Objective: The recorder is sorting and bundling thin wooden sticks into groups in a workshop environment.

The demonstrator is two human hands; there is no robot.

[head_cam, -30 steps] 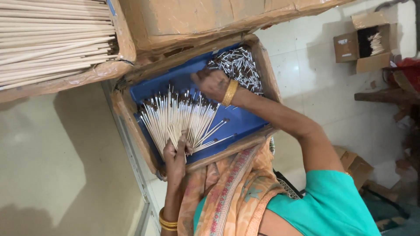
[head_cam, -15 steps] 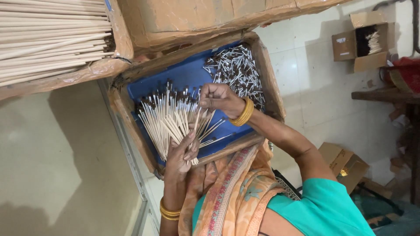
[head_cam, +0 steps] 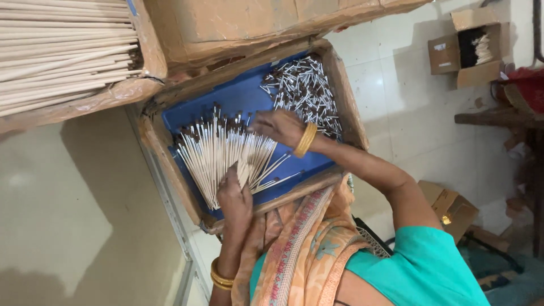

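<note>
Pale, dark-tipped sticks [head_cam: 221, 156] lay on a blue tray [head_cam: 243, 96] under the hands; bangles [head_cam: 305, 140] were gold, the sleeve [head_cam: 425, 266] teal.

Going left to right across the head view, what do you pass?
Stack of long pale sticks → fan of thin sticks in the blue tray → heap of metal-tipped pieces → small open carton on the floor.

Sticks [head_cam: 218, 156] are lying in a tray [head_cam: 243, 96] inside a box [head_cam: 170, 164]. Small pieces [head_cam: 306, 90] are lying in the tray's far corner.
</note>
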